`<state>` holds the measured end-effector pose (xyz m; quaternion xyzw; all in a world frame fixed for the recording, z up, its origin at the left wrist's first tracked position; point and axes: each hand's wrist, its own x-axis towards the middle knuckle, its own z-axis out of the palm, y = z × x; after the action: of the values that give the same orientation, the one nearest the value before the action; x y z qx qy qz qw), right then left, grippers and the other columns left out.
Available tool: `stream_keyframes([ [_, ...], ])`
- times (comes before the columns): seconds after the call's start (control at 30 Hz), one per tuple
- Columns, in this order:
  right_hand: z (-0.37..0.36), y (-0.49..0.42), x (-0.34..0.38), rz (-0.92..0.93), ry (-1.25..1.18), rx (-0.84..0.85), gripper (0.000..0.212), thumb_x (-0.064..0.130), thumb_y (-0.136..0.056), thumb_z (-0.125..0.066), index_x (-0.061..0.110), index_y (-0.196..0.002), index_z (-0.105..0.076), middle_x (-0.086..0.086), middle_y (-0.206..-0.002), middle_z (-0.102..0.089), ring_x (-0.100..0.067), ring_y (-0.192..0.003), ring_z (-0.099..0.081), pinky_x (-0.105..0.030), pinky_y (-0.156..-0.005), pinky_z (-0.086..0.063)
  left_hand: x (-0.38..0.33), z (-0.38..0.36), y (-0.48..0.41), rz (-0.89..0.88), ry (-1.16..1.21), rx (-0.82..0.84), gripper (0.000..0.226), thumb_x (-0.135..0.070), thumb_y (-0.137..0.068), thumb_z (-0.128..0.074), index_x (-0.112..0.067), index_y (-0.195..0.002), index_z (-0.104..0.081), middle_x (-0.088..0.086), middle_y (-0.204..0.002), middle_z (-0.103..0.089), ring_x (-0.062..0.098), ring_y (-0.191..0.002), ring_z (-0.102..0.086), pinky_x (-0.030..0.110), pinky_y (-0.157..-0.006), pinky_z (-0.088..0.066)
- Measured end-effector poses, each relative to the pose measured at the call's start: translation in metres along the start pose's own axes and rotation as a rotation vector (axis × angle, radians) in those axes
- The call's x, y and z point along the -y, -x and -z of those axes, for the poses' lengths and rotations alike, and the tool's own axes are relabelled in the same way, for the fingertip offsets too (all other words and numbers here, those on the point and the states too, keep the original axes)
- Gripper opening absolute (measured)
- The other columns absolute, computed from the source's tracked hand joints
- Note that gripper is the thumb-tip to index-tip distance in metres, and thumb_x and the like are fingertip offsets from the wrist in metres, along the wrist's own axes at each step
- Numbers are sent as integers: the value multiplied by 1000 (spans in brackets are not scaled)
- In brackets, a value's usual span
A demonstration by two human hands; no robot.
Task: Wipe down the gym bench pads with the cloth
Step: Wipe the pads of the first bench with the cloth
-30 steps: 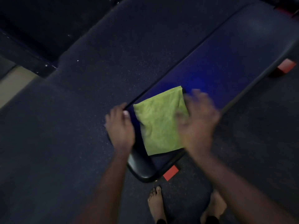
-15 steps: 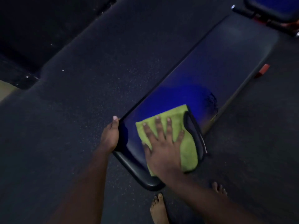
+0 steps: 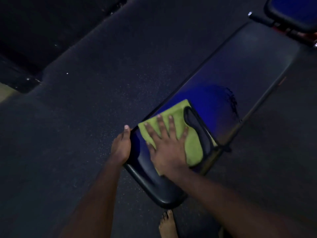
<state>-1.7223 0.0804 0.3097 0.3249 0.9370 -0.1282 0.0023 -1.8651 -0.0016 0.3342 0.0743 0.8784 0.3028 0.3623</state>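
A bare foot (image 3: 167, 224) stands on the dark speckled floor (image 3: 85, 117), just below the rounded near end of the bench pad (image 3: 240, 69). The left hand (image 3: 121, 148) grips the pad's left edge, thumb lying along it. The right hand (image 3: 164, 146) presses flat, fingers spread, on the green cloth (image 3: 193, 148), which lies across the pad near that end. A black strap loop (image 3: 197, 127) lies over the cloth's right side, in the way. Beyond, the blue pad shows a dark wet smear (image 3: 229, 103). Farther off sits another blue pad (image 3: 291, 9).
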Motion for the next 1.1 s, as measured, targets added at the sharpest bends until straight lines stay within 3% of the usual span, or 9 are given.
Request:
stream_keyframes([
  [0.13, 16, -103, -50, 38, 102, 51, 55, 57, -101, -25, 47, -156, -23, 5, -171, -9, -26, -157, -1, -74, -113, -3, 1, -8, 1, -32, -47, -57, 77, -70, -96, -12, -23, -142, -53, 11, -151, -46, 32, -138, -41, 51, -116, -28],
  [0.27, 36, -89, -118, -354, -25, -116, 57, 58, -100, -24, 48, -156, -23, 6, -170, -13, -23, -157, -8, -71, -115, -10, -13, -15, 12, -37, -65, -120, 71, -57, -103, -17, -8, -132, -59, 16, -134, -58, 32, -120, -53, 44, -104, -36],
  [0.37, 31, -19, -98, -540, -30, -105, 63, 57, -99, -21, 45, -160, -9, 2, -172, 0, -31, -157, 2, -76, -113, -7, -36, -21, 20, -54, -76, -141, 71, -55, -104, -18, -1, -116, -62, 18, -117, -62, 28, -97, -54, 41, -92, -38],
  [0.47, 16, -1, -61, -294, 18, -11, 68, 54, -98, -28, 44, -160, -2, -3, -171, 7, -37, -156, 9, -78, -111, -3, -56, -31, 12, -37, -75, -121, 73, -55, -104, -17, 1, -129, -57, 20, -125, -58, 36, -118, -52, 43, -100, -36],
  [0.6, 26, -94, -101, 7, 51, 15, 63, 56, -99, -30, 51, -157, -6, 4, -171, 5, -31, -157, 6, -77, -110, -3, -70, -51, -2, -27, -198, -108, 75, -58, -102, -11, -8, -142, -50, 23, -144, -49, 38, -134, -45, 48, -112, -30],
  [0.77, 54, -121, -203, -303, 26, -48, 57, 57, -101, -24, 52, -157, -11, 8, -171, -3, -24, -157, -2, -74, -113, -8, -67, -54, -4, -16, -308, -157, 72, -57, -102, -10, -13, -143, -49, 23, -142, -51, 41, -133, -45, 52, -115, -29],
  [0.9, 43, -27, -178, -500, -41, -106, 59, 57, -103, -18, 47, -160, -6, 4, -171, 4, -29, -157, 5, -76, -114, -9, -75, -59, -3, 2, -354, -154, 75, -59, -101, -3, -18, -147, -44, 17, -148, -48, 37, -139, -40, 54, -119, -21],
  [0.97, 29, -3, -131, -460, -32, -81, 64, 56, -100, -22, 44, -160, -5, 1, -171, 7, -33, -156, 8, -75, -114, -4, -80, -65, -2, 14, -360, -175, 74, -58, -101, -2, -18, -148, -43, 16, -149, -47, 36, -140, -39, 54, -119, -17],
  [1.1, 26, -61, -102, -123, -29, -17, 65, 53, -100, -30, 44, -160, -7, -2, -171, 5, -35, -156, 9, -74, -113, 0, -78, -70, -3, 15, -378, -228, 70, -55, -103, -6, -17, -146, -46, 19, -146, -50, 38, -137, -42, 55, -118, -20],
])
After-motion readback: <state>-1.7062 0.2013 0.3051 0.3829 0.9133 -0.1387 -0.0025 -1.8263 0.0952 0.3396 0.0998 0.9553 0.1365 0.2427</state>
